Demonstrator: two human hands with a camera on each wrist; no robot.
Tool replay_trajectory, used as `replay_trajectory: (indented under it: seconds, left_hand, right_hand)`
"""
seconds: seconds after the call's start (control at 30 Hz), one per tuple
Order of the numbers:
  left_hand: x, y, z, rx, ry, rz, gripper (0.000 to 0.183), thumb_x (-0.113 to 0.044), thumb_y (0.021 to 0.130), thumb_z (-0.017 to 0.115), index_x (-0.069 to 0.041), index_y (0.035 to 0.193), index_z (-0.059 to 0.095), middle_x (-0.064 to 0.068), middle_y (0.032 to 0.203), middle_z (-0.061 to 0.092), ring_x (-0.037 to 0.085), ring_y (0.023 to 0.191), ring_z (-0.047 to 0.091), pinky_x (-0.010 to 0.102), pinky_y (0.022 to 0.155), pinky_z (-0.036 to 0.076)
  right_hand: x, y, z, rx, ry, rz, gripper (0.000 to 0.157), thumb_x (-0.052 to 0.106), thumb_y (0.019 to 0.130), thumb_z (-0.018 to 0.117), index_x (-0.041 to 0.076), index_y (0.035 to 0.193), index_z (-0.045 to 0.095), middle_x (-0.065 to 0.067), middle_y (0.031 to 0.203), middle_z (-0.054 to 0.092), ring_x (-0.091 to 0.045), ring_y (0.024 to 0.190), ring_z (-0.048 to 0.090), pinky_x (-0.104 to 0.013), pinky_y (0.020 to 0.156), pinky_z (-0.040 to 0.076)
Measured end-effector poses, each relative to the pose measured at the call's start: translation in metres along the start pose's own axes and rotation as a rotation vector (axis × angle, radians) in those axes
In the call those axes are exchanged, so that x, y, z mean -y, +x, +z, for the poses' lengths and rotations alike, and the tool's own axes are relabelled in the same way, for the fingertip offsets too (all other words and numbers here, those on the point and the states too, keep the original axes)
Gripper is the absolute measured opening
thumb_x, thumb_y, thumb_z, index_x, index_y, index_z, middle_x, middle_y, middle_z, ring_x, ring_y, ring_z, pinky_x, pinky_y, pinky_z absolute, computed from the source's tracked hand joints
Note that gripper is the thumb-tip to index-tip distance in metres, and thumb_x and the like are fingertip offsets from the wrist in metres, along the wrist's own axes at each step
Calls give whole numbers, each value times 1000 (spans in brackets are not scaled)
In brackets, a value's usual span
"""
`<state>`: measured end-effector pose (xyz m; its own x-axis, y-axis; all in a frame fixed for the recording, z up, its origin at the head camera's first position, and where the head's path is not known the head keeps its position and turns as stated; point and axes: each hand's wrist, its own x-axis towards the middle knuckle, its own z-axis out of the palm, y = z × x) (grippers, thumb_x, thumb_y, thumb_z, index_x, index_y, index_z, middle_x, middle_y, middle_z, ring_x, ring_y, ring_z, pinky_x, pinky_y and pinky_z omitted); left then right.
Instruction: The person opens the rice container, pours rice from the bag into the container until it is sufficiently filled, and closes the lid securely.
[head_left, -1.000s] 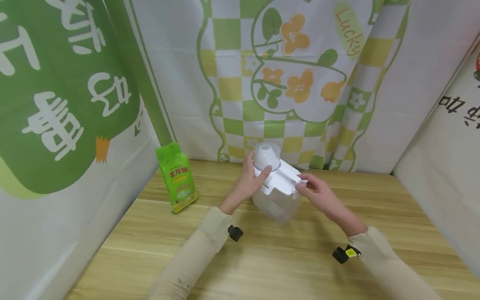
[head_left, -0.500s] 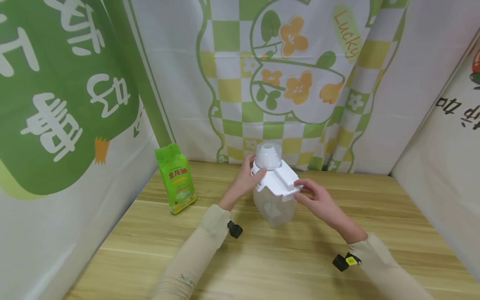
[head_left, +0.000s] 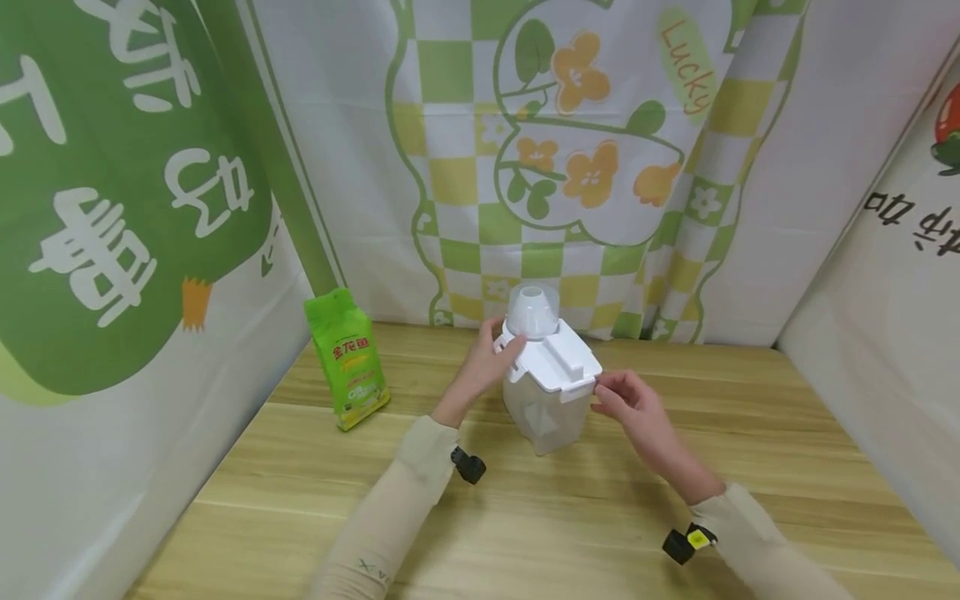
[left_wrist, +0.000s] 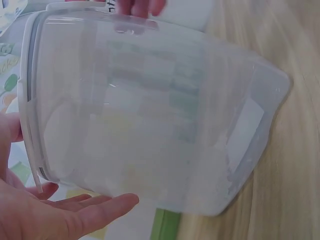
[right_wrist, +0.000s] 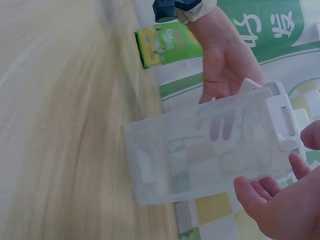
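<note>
Nearest, a wooden table, crossed by pale sleeves, with a black wrist camera at each wrist. Past the wrists, one translucent container, upright on the table and near the back. Right hand at the near right corner of the white lid, thumb and forefinger bent towards the end of the front clip; impossible to tell whether pinching it or merely touching. Left hand opposite, holding on with thumb over the lid and fingers along the side wall. In the right wrist view, beside that hand, a side clip angled outwards, seemingly unfastened.

By judgement, risk of skidding or twisting on the wood from a push at the right corner stronger than the left hand's brace. With the side clip loose, could also gape along that edge if pressed hard at the other. Could nip a fingertip, too, if snapped flat.

On the lid's far part, a clear domed cap; could topple if nudged by the left thumb and poorly seated. Farther left, well apart from both hands, a green bag, standing. Behind everything, checked cloth.
</note>
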<state>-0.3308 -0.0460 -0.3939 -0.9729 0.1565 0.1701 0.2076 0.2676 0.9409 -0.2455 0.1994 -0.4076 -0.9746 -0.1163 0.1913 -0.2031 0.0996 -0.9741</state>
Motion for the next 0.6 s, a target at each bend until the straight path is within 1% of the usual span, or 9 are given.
replay_trajectory:
  seconds: [0.17,0.4,0.53,0.6]
  left_hand:
    - [2,-2,0,0,-18,-21,65,-37,97,58,-6,148,32,23,144,47,35,128,51,45,104,47]
    - [4,-2,-2,27,-49,-11,64,-39,98,57,-6,148,33,21,144,46,32,125,53,42,101,49]
    - [4,-2,-3,35,-63,-5,64,-39,98,57,-6,147,34,21,140,48,32,118,56,39,91,54]
    - [4,-3,-4,38,-61,-4,63,-38,98,56,-7,148,34,21,138,50,32,114,58,38,85,56]
  right_hand:
    - [-8,-2,3,-19,-10,-26,34,20,100,57,-10,114,53,9,104,62,-10,103,63,-27,87,57]
    - [-10,-4,7,-27,38,14,38,24,101,57,-10,116,53,11,104,64,-7,103,62,-28,88,57]
    - [-8,-5,12,-55,51,44,31,23,99,59,-5,113,57,11,102,64,-7,101,62,-27,89,57]
    - [-8,-5,16,-72,66,54,23,21,98,61,0,108,60,11,99,64,-8,98,63,-26,89,56]
